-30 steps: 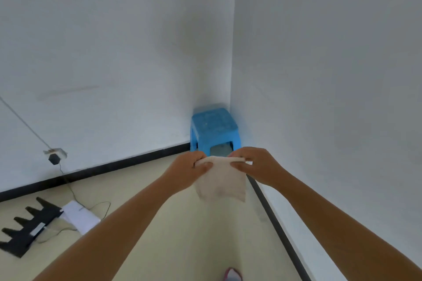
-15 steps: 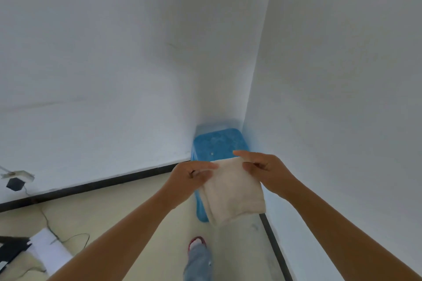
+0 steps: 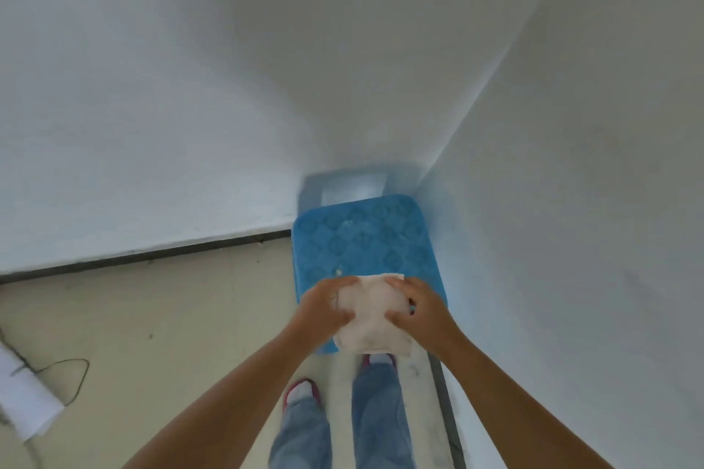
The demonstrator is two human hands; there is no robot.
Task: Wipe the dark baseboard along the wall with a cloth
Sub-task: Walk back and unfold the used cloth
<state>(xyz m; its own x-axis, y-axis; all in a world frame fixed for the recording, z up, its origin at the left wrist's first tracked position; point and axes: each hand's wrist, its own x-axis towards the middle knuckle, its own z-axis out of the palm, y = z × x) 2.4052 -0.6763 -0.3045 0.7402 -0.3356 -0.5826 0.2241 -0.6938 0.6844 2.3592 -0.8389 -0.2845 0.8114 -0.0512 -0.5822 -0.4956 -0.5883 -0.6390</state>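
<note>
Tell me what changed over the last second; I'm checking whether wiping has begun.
The person stepped up to the blue stool in the corner. The cloth, earlier hanging open, is now folded smaller. Both hands, left and right, keep gripping it; the baseboard remains untouched.

Dark baseboard [image 3: 160,253] along the left wall disappears behind the blue stool [image 3: 362,244] at the corner; the run along the right wall [image 3: 447,415] is partly covered by the right forearm and cut by the bottom edge. Cloth [image 3: 371,316] side edges are covered by the left hand [image 3: 324,306] and right hand [image 3: 421,306], fold count indeterminate. White object [image 3: 26,404] and thin cable [image 3: 72,381] on the floor are cut by the left edge, identity unclear; stool legs hidden beneath its seat.
</note>
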